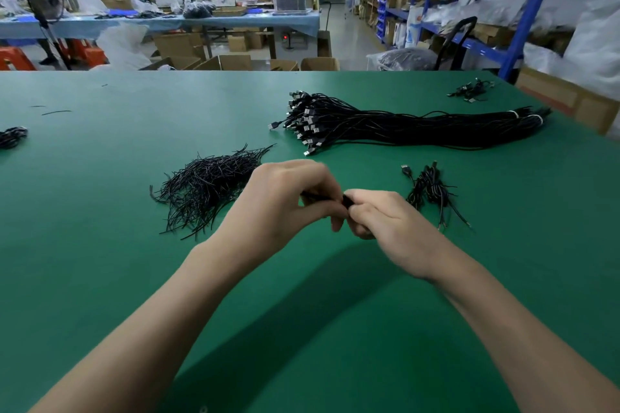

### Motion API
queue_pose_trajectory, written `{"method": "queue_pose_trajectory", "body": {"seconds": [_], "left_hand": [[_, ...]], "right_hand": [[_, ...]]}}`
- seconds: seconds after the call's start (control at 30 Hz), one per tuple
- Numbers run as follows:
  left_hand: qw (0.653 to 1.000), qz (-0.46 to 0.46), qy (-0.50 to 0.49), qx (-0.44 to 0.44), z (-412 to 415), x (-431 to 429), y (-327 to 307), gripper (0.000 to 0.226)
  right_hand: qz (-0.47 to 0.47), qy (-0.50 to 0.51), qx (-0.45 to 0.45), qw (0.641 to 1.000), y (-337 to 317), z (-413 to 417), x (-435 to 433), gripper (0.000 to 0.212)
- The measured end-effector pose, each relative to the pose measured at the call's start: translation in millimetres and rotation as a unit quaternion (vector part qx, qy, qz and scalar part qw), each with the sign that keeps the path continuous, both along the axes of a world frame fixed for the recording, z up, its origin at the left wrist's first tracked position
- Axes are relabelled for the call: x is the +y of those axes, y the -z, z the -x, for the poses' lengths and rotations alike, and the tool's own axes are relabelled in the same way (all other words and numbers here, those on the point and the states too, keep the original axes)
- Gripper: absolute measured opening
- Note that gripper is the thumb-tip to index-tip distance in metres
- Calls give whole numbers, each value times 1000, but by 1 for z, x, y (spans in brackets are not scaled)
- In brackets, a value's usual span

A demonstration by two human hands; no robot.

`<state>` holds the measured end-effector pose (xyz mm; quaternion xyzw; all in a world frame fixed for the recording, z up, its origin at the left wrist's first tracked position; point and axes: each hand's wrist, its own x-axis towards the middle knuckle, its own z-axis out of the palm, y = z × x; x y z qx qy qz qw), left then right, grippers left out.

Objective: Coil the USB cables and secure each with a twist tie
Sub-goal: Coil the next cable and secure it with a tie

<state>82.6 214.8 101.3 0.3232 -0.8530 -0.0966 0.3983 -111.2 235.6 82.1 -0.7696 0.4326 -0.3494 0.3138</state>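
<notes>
Your left hand [285, 201] and right hand [382, 221] both pinch a black USB cable [347, 202], probably coiled, above the worktop [100, 211]; it's light and floppy, so grip across the bundled loops.

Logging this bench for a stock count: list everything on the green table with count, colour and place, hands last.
table: one, green, foreground.
cable bundle: one, black, beyond the hands, right of centre.
twist ties: one pile, black, left of hands.
coiled cables: few, black, right of hands.
far cables: few, black, far right corner.
edge cables: one clump, black, left edge.
held cable: one, black, between both hands.
left hand: fingers pinch held cable.
right hand: fingers pinch held cable.
</notes>
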Motion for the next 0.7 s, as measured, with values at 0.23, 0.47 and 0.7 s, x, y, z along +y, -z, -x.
{"method": "queue_pose_trajectory", "body": {"seconds": [0.23, 0.47, 0.7], "left_hand": [[996, -11, 58, -62, -6, -25, 18, 16], [995, 43, 4, -89, 0, -29, 34, 22], [982, 87, -73, -153, 10, -30, 56, 33]], "right_hand": [[-102, -58, -30, 993, 12, 9, -3, 40], [-233, -97, -147, 956, 18, 18, -10, 36], [-169, -9, -96, 981, 38, 10, -13, 30]]}}
